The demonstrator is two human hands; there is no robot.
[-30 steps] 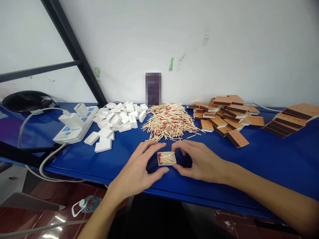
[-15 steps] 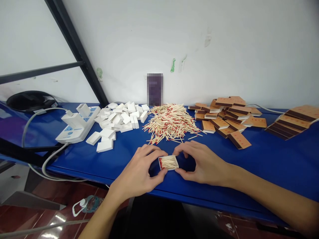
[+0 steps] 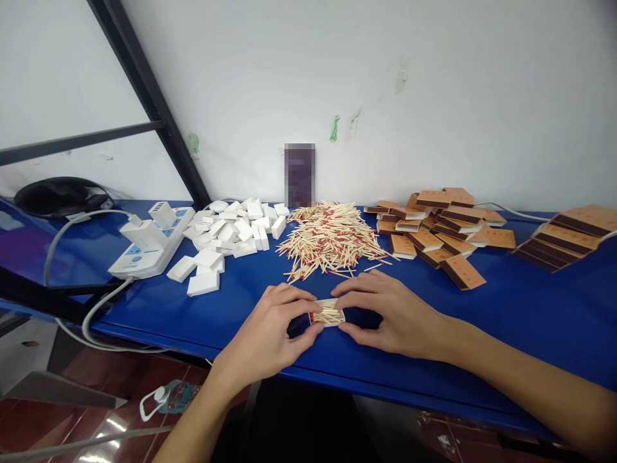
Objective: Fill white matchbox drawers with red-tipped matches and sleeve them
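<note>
A small white matchbox tray (image 3: 332, 324) filled with red-tipped matches (image 3: 328, 314) rests on the blue table near its front edge. My left hand (image 3: 272, 331) grips the tray's left end between thumb and fingers. At the other end, my right hand (image 3: 393, 315) has its thumb against the near corner, with its fingers curled over the far right side and the matches. Just beyond both hands lies a large heap of loose matches (image 3: 337, 238).
White matchbox trays (image 3: 236, 228) are piled at the left, beside a power strip (image 3: 149, 241) with plugs and cables. Orange-brown matchbox sleeves (image 3: 434, 222) are stacked at the right, with a joined row of sleeves (image 3: 569, 235) farther right. A blurred dark panel (image 3: 299, 175) leans against the wall.
My right hand has shifted slightly left, its fingers now reaching over the tray and matches. My left fingertips have also moved a little over the tray's far edge.
</note>
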